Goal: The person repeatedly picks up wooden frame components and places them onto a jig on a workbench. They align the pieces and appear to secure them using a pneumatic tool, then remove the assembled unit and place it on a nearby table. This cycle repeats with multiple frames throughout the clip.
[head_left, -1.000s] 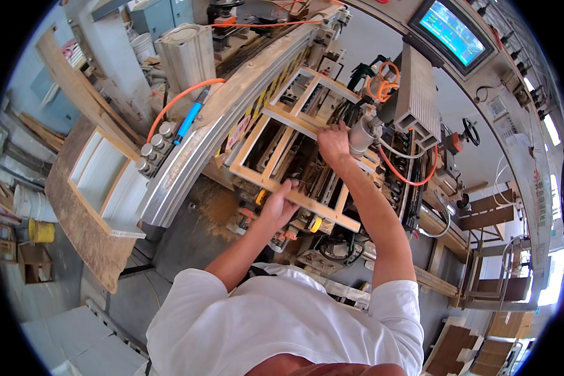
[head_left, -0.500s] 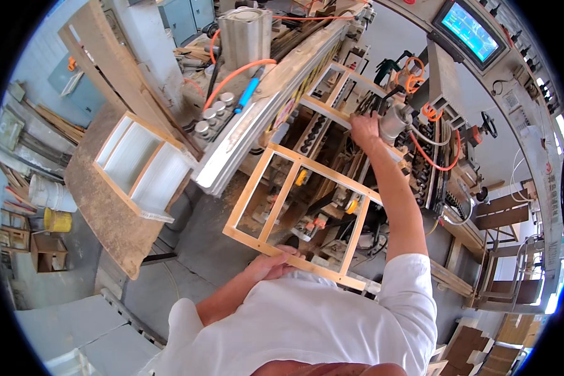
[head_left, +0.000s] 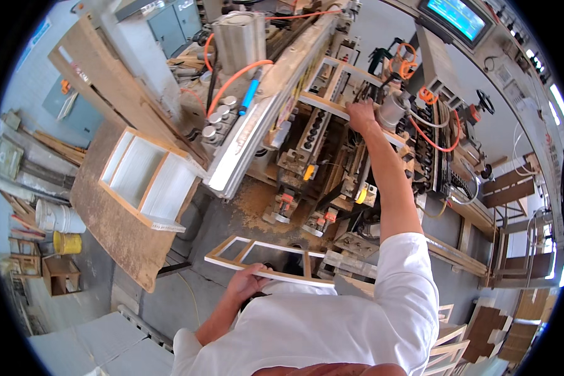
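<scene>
My left hand (head_left: pixel 247 281) is closed on the near rail of a light wooden frame (head_left: pixel 294 276) with crossbars. This frame is tilted steeply, low in front of my white shirt. My right arm reaches far forward over the machine. There my right hand (head_left: pixel 361 116) is closed on the rail of a second wooden frame (head_left: pixel 323 104), which lies across the machine's rails; some of its fingertips are hidden. A metal cylinder (head_left: pixel 392 111) stands just right of that hand.
A white-lined wooden box frame (head_left: pixel 155 178) rests on a brown board (head_left: pixel 106 225) at the left. A long metal beam (head_left: pixel 232 166) runs alongside the machine, with a blue-handled tool (head_left: pixel 250 94) on it. Orange hoses (head_left: pixel 448 148) and a lit screen (head_left: pixel 455 20) are at the right.
The frame in my left hand has come off the near machine rails, down toward my body, and tipped from flat to steep. My right hand stays at the far frame.
</scene>
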Demonstrator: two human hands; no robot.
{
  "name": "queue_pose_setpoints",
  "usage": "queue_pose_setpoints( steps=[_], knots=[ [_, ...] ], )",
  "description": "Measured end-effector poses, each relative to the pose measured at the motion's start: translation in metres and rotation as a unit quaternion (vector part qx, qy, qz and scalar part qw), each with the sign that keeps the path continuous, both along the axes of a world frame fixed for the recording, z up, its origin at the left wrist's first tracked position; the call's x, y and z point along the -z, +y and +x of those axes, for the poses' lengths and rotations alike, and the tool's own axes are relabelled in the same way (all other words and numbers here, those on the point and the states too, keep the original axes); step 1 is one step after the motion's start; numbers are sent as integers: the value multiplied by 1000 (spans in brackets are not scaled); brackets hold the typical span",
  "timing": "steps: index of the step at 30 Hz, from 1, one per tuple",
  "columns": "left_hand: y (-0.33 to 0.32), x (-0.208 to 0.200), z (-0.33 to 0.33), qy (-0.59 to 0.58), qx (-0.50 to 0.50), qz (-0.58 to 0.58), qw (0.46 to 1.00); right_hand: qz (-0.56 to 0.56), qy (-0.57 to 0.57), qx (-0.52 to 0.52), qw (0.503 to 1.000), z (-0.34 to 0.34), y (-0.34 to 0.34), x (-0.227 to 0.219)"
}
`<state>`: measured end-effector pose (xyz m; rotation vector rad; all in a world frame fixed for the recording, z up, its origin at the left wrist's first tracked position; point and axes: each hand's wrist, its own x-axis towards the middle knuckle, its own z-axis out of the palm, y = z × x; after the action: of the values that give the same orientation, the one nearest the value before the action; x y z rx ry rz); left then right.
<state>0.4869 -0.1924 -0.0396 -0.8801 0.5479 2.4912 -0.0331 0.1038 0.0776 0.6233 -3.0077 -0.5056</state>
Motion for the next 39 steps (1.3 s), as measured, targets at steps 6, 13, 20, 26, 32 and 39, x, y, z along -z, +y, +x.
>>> queue_pose_setpoints(
  steps=[6, 13, 20, 26, 32, 39],
  knots=[
    [-6, 64, -18, -64, 13, -106, 992, 77, 61, -26, 995, 19, -9, -8],
    [22, 61, -37, -45, -28, -194, 980, 78, 124, -44, 988, 26, -3, -11],
    [45, 23, -28, -8, -67, -257, 964, 65, 80, -35, 994, 28, -10, -19],
    [52, -3, -20, -18, -70, -314, 947, 81, 98, -35, 991, 25, -6, -14],
    [55, -36, -7, 47, -78, -391, 916, 85, 88, -10, 992, 23, -8, -14],
    [17, -94, 25, 154, -58, -564, 809, 91, 76, 2, 993, 27, -16, -17]
  ],
)
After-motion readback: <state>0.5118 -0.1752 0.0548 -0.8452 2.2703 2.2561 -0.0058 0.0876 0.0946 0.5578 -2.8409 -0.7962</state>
